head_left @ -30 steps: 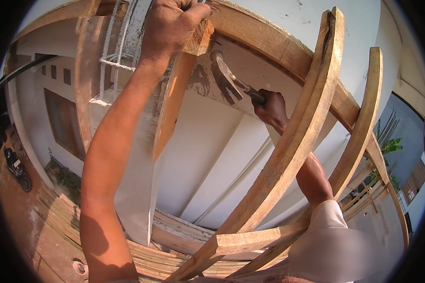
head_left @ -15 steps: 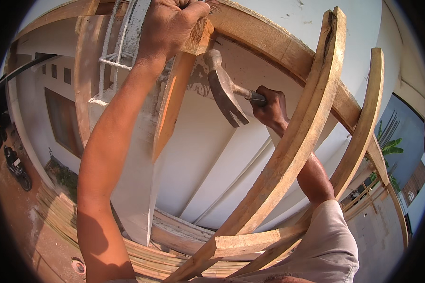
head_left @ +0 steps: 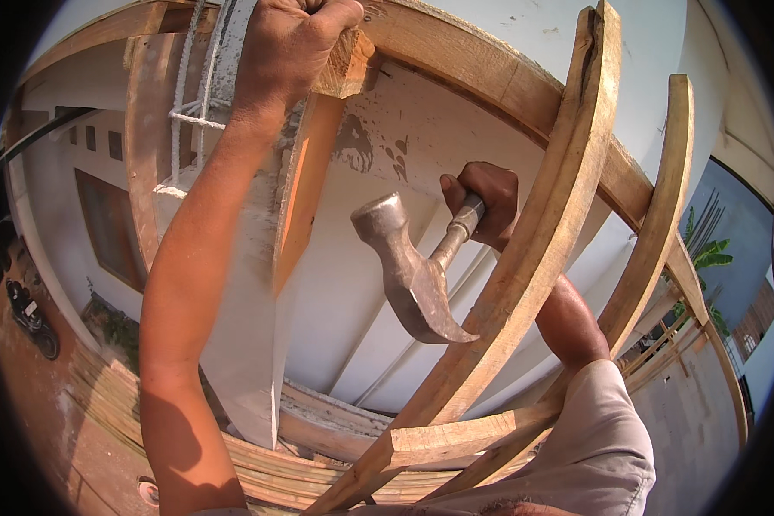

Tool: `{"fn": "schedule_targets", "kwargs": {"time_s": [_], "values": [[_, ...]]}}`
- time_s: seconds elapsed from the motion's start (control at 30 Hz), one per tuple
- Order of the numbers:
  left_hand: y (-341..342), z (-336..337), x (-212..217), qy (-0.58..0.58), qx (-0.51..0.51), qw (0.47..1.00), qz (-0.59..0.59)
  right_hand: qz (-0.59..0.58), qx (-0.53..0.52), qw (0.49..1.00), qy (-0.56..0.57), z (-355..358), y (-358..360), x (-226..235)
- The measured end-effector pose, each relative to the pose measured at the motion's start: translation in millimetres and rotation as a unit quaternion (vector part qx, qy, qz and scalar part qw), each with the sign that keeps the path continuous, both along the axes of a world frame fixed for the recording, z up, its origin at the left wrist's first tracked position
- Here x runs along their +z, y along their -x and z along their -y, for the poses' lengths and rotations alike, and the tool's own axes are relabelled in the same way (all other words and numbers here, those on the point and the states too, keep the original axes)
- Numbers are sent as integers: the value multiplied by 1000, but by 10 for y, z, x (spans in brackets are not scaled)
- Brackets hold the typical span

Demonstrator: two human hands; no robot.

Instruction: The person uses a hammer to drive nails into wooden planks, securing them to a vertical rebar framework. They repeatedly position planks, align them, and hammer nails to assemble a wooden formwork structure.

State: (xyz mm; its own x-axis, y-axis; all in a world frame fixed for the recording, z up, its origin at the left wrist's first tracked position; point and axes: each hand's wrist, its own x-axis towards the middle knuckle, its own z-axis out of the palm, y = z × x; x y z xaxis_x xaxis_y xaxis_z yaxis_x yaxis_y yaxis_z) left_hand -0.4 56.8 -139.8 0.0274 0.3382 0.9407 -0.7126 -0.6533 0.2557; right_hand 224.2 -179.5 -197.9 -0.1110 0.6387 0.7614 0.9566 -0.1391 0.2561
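My right hand [head_left: 488, 202] is wrapped round the dark grip of a claw hammer [head_left: 411, 279]. The hammer hangs in the air, its blunt face toward the upper left and its claw low, close in front of a slanting timber. High at the top edge, my left hand [head_left: 285, 56] is closed beside the end of a wooden beam [head_left: 469, 53]. Its fingertips are partly cut off by the picture's edge, so what they hold cannot be made out. Below that hand a short wood block [head_left: 346, 67] meets an upright board [head_left: 305, 189] along a pale concrete column [head_left: 248, 344].
Two long timbers, a split one [head_left: 542, 249] and a thinner one [head_left: 662, 206], slant across my right side. A crosspiece [head_left: 464, 439] lies low in front of me. Steel bars [head_left: 181, 129] rise from the column. A motorcycle [head_left: 30, 318] stands on the ground far below left.
The hammer has swung down and away from the wood block, and its head shows larger. My right hand has turned at the wrist; my left hand stays by the beam.
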Motion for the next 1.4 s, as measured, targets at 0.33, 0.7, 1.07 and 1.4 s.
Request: {"fn": "schedule_targets", "kwargs": {"time_s": [0.33, 0.7, 1.07, 1.4], "values": [[68, 15, 10, -13, 11, 1000, -3, -73, -105, 992, 10, -150, -93, 57], [55, 31, 6, -10, 35, 999, -17, -58, -112, 992, -15, -290, -288, 24], [36, -12, 22, -21, 63, 998, 9, -29, -168, 984, -58, -393, -312, 295], [102, -20, -54, -11, 14, 1000, -11, 62, -6, 997, -45, -277, -116, 321]]}}
